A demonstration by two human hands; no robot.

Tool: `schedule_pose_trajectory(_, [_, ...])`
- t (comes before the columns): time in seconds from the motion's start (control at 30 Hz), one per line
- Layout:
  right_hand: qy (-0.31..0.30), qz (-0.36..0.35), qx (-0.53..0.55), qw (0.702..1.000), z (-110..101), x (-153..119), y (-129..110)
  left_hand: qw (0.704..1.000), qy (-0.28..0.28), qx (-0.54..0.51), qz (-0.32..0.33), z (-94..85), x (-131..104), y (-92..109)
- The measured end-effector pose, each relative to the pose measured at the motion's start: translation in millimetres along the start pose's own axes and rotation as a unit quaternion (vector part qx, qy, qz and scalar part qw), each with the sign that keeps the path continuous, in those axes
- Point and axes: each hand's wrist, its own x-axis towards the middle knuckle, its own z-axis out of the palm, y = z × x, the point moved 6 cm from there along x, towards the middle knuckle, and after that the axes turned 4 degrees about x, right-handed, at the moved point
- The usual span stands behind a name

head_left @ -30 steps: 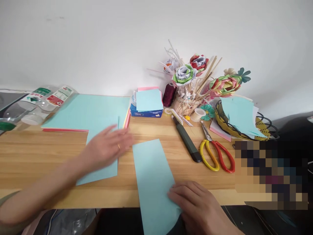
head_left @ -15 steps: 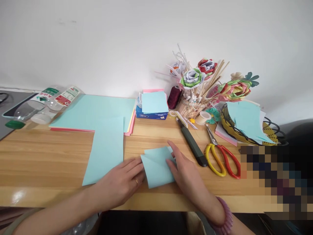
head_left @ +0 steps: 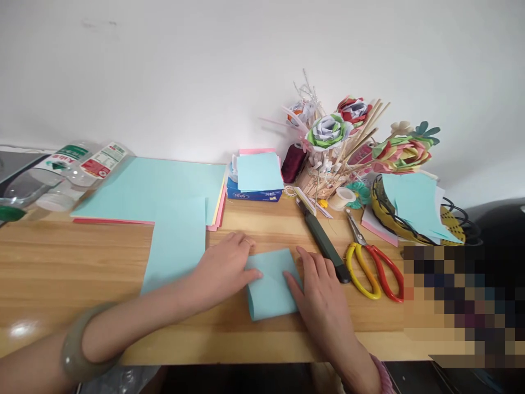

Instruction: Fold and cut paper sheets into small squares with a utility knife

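Observation:
A light-blue sheet of paper (head_left: 270, 287) lies folded over on the table in front of me, its left side bent in a rounded, uncreased fold. My left hand (head_left: 227, 262) grips its left side, thumb on top and the other fingers curled by the far left corner. At the right side my right hand (head_left: 324, 287) holds the sheet, thumb on its upper face and fingers bent along the edge. Left of it, partly under my left forearm, is a light-blue paper strip (head_left: 176, 246). The underside of the folded sheet is hidden.
Scissors (head_left: 361, 246) and a dark-green utility knife (head_left: 322, 241) lie to the right. Behind stand a tissue pack (head_left: 256, 194) topped with paper squares, paper flowers (head_left: 328, 131) and a yellow basket (head_left: 383, 210). Large paper sheets (head_left: 123, 191) and plastic bottles (head_left: 98, 164) are on the left.
My left hand has moved up and right from beside the sheet onto its left side. The sheet's loose left edge is now folded over. My right hand has shifted slightly right.

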Motion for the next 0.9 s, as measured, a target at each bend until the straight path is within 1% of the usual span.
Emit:
schedule_pose_trajectory(0.07, [0.014,0.022,-0.01,1.0,-1.1,-2.1,3.5,0.999,-0.032,0.025,0.005,5.4,9.1,4.7])
schedule_pose_trajectory(0.1, [0.01,0.044,0.009,0.999,-0.8,-2.9,6.4,0.999,-0.042,0.028,0.008,6.9,12.1,6.1])
schedule_pose_trajectory(0.17, [-0.017,0.103,0.082,0.991,1.6,-3.9,13.7,0.998,-0.065,0.02,0.013,8.9,15.6,7.4])
schedule_pose_trajectory(0.23, [-0.044,0.156,0.157,0.974,3.1,-3.6,19.0,0.997,-0.076,0.009,0.024,8.6,17.1,8.4])
schedule_pose_trajectory(0.3, [-0.061,0.185,0.211,0.958,1.8,-1.3,20.8,0.997,-0.066,-0.025,0.027,6.0,17.4,9.0])
schedule_pose_trajectory(0.37, [-0.076,0.204,0.266,0.939,-0.5,1.7,21.0,0.992,-0.068,-0.102,-0.006,5.5,16.3,5.9])
schedule_pose_trajectory(0.43, [-0.092,0.23,0.334,0.909,-2.0,3.9,21.5,0.97,-0.092,-0.216,-0.062,8.2,13.2,1.5])
schedule_pose_trajectory(0.5, [-0.099,0.257,0.398,0.875,-3.8,5.2,22.8,0.929,-0.107,-0.335,-0.11,9.5,9.0,-1.5])
schedule_pose_trajectory(0.57, [-0.095,0.279,0.45,0.843,-5.4,6.0,24.8,0.885,-0.093,-0.431,-0.152,6.8,5.1,-4.5])
schedule_pose_trajectory(0.6, [-0.092,0.289,0.471,0.828,-5.7,6.1,26.0,0.866,-0.082,-0.462,-0.173,5.1,3.1,-6.2])
schedule_pose_trajectory(0.67, [-0.083,0.306,0.507,0.802,-5.0,5.8,28.0,0.84,-0.061,-0.498,-0.207,1.7,-0.5,-8.3])
schedule_pose_trajectory(0.77, [-0.061,0.328,0.546,0.768,-2.9,5.0,30.2,0.821,-0.04,-0.521,-0.23,-1.1,-3.8,-7.5])
schedule_pose_trajectory(0.9, [-0.03,0.351,0.581,0.734,-3.5,4.3,29.9,0.789,-0.014,-0.561,-0.251,-1.0,-7.0,-5.8])
